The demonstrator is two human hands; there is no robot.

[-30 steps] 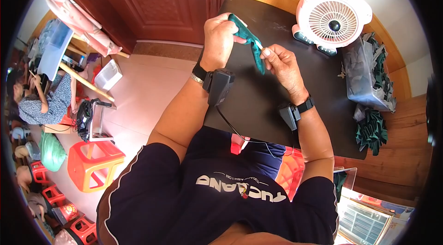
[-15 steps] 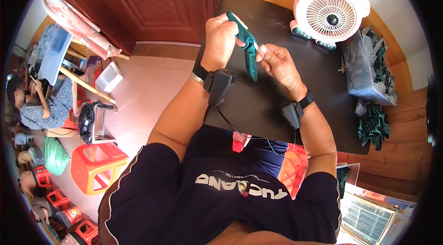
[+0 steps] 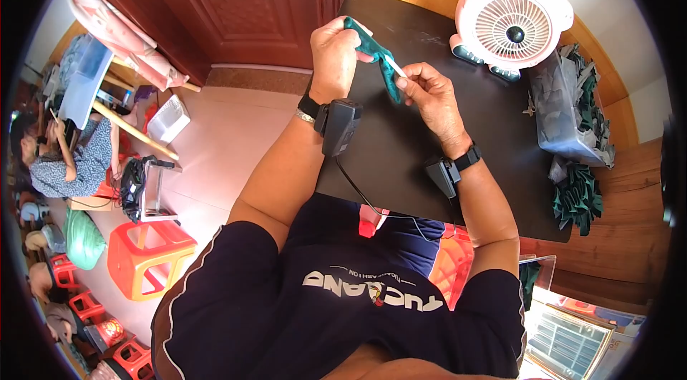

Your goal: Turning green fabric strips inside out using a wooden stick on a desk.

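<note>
Over the dark table (image 3: 401, 165), my left hand (image 3: 333, 58) is closed on one end of a shiny dark green strip of fabric (image 3: 368, 44). The cloth slants down to the right and hangs loose at its lower end. My right hand (image 3: 433, 101) pinches a thin white stick-like piece (image 3: 393, 66) between thumb and fingers. The far tip of this white piece lies against the green fabric; whether it goes inside the cloth I cannot tell. Both wrists wear black straps with small dark boxes.
At the table's far right stands a pink fan (image 3: 514, 26). A clear plastic bin (image 3: 558, 122) full of grey and green cloth pieces sits beside it, with a green bundle (image 3: 578, 197) nearer. Left are a red stool (image 3: 150, 255) and a seated person (image 3: 79, 165).
The white piece shows more now, and my right hand has shifted slightly. The fabric's loose end has risen and the cloth looks more stretched. My left hand has moved slightly left.
</note>
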